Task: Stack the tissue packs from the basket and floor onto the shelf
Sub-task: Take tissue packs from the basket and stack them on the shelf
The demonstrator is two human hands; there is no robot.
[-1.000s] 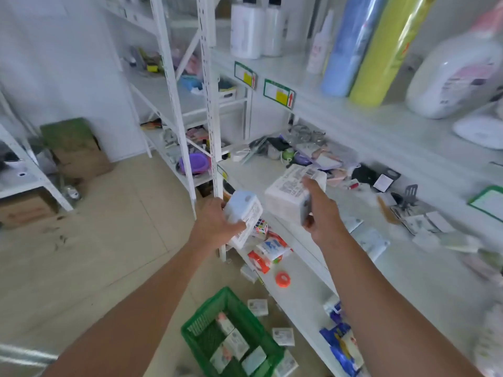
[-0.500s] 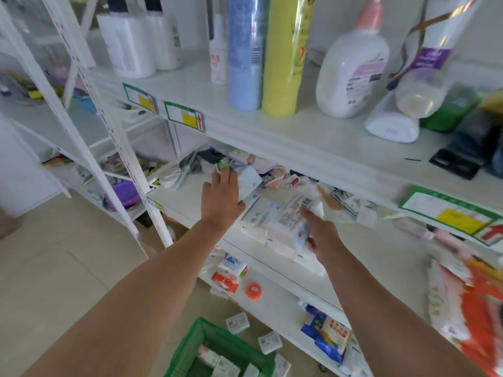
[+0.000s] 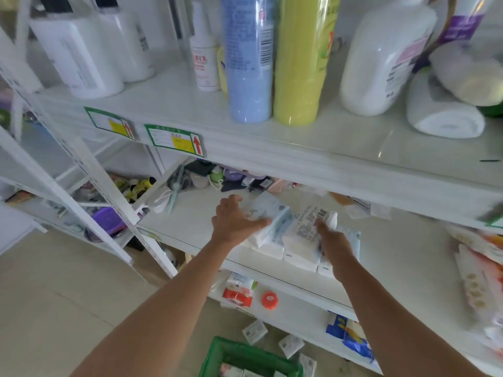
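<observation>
On the white shelf board (image 3: 194, 217), near its front edge, the left hand (image 3: 236, 222) clasps a pale-blue plastic-wrapped tissue pack (image 3: 269, 213) between thumb and curled fingers. Beside it the right hand (image 3: 331, 236) holds a white barcode-labelled tissue pack (image 3: 306, 227) atop stacked white tissue packs (image 3: 299, 258). Below that board stands a green plastic basket (image 3: 245, 355).

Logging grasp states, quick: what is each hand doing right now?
Left hand: closed around a tissue pack.
Right hand: touching the barcode pack; whether it grips cannot be told.
</observation>
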